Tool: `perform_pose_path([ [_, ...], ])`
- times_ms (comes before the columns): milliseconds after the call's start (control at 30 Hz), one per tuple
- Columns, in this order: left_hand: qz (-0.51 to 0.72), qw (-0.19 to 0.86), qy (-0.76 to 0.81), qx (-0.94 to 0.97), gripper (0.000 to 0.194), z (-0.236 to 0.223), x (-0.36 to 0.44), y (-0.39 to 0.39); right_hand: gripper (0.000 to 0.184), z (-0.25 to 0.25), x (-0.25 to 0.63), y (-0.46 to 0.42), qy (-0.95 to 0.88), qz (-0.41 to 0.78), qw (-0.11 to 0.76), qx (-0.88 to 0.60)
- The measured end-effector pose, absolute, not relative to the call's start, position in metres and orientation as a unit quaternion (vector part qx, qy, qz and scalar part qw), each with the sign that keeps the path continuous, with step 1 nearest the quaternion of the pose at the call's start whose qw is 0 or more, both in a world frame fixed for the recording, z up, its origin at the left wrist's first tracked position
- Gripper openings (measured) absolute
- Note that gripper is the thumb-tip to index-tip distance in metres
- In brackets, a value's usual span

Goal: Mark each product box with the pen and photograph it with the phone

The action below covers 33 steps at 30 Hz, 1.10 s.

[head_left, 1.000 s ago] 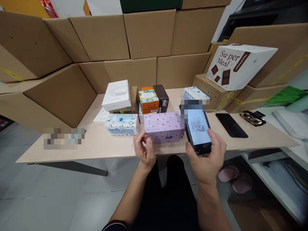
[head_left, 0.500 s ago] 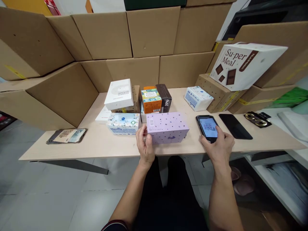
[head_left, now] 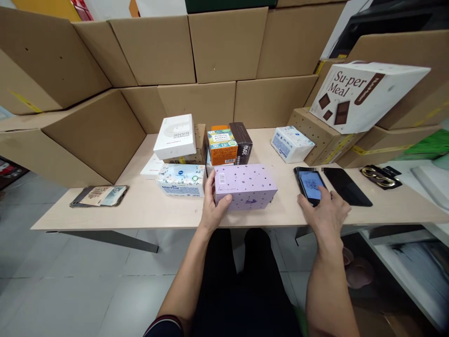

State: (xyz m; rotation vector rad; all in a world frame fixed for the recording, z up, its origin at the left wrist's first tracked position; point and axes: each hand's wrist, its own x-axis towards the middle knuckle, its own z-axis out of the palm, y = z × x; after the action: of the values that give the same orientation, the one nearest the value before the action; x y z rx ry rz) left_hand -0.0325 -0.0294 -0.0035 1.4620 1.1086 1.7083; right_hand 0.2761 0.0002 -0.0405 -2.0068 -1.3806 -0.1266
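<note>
Fingers on my left hand [head_left: 213, 211] are part-curled round the left end of a long lilac cardboard box with dark spots [head_left: 247, 179], thumb against the front face, so I've got that end held, though how hard I'm squeezing doesn't show. The box sits flat near the front edge of the bench [head_left: 140, 213], about mid-length, long side roughly along that edge.

My right hand [head_left: 326, 213] is loosely spread over the near end of a black rectangular phone with a lit screen [head_left: 310, 185], which lies close to the front edge toward the right end. Can't tell if those fingers actually grip it or just rest there. Just beside it is a flat, glossy black slab [head_left: 349, 187].

Handling-wise, I'd guess the box is light and fairly stiff but dents if you pinch mid-panel, so hold it by both short ends. Contents are hidden, so the weight's a guess. The phone's probably rigid, slick on the glass and breakable; take it by its long side edges, off the screen.
</note>
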Motion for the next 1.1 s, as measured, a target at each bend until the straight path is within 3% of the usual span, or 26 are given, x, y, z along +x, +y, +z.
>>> perform_pose_path([
  [367, 0.539, 0.331, 0.451, 0.629, 0.089, 0.008, -0.054, -0.038, 0.072, -0.045, 0.279, -0.001, -0.541, -0.087, 0.397, -0.736],
  [533, 0.547, 0.272, 0.492, 0.62, 0.078, 0.008, -0.05, -0.059, 0.069, -0.045, 0.279, -0.002, -0.538, -0.089, 0.411, -0.731],
  [900, 0.572, 0.212, 0.504, 0.612, 0.073, 0.005, -0.048, -0.064, 0.064, -0.046, 0.279, -0.001, -0.531, -0.096, 0.424, -0.727],
  [1100, 0.562, 0.191, 0.474, 0.651, 0.072, 0.033, -0.109, -0.099, 0.063, -0.044, 0.278, -0.002, -0.527, -0.096, 0.426, -0.729],
])
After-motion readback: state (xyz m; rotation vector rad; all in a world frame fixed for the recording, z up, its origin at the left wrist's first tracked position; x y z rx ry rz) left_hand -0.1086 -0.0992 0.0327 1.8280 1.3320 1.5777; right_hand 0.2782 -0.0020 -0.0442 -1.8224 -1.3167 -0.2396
